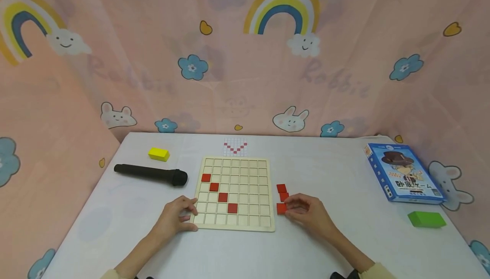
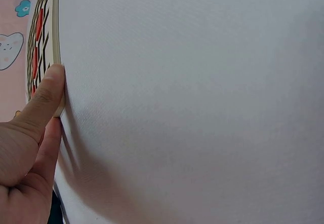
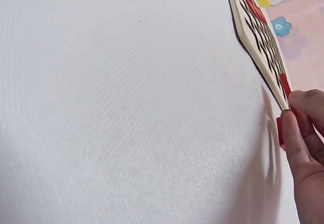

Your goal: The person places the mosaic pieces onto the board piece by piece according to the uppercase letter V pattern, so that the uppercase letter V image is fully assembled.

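Observation:
A wooden grid board lies in the middle of the white table, with several red tiles set in a diagonal on it. My left hand grips the board's near left corner; in the left wrist view the thumb presses against the board's edge. Three loose red tiles lie just right of the board. My right hand pinches the nearest red tile, which still lies on the table. In the right wrist view the fingers close on that tile beside the board.
A black microphone and a yellow block lie left of the board. A small pattern card sits behind it. A blue game box and a green block are at the right. Pink patterned cloth walls surround the table.

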The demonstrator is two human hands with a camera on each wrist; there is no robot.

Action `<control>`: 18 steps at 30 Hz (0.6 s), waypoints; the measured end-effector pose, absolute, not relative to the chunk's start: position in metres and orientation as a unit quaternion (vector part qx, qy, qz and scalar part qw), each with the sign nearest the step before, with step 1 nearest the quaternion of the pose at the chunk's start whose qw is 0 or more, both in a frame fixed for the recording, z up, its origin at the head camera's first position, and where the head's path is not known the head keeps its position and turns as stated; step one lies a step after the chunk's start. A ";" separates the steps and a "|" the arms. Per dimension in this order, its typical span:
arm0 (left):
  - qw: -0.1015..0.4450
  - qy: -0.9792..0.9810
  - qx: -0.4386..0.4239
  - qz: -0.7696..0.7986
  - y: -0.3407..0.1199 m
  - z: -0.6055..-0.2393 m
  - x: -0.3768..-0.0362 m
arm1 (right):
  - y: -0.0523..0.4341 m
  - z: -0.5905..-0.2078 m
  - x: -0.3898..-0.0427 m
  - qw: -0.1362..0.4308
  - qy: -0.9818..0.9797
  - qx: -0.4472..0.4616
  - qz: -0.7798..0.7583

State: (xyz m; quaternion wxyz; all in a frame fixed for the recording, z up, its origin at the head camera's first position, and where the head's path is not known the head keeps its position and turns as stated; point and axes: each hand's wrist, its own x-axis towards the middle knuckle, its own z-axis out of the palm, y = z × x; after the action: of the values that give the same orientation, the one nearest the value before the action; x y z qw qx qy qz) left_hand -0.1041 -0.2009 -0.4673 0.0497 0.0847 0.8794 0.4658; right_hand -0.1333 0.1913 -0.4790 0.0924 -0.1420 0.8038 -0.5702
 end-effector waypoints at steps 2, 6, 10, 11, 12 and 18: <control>0.049 0.879 0.087 0.467 -0.201 -0.468 -0.104 | 0.190 -0.478 -0.134 0.089 0.801 -0.141 -0.575; 0.047 0.880 0.090 0.464 -0.201 -0.467 -0.104 | 0.186 -0.476 -0.134 0.083 0.793 -0.142 -0.586; 0.046 0.881 0.090 0.463 -0.200 -0.467 -0.104 | 0.181 -0.475 -0.135 0.077 0.784 -0.148 -0.598; 0.046 0.881 0.090 0.462 -0.200 -0.467 -0.103 | 0.179 -0.474 -0.135 0.077 0.783 -0.148 -0.600; 0.047 0.881 0.090 0.462 -0.200 -0.467 -0.103 | 0.178 -0.474 -0.136 0.076 0.782 -0.147 -0.602; 0.043 0.880 0.094 0.464 -0.202 -0.466 -0.103 | 0.168 -0.474 -0.143 0.078 0.790 -0.123 -0.595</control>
State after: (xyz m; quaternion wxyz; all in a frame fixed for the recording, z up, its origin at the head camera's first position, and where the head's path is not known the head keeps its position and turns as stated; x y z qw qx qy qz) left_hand -0.1034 -0.2017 -0.4665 0.0434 0.0944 0.8799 0.4637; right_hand -0.1426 0.1684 -0.4743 0.0784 -0.1231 0.7905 -0.5948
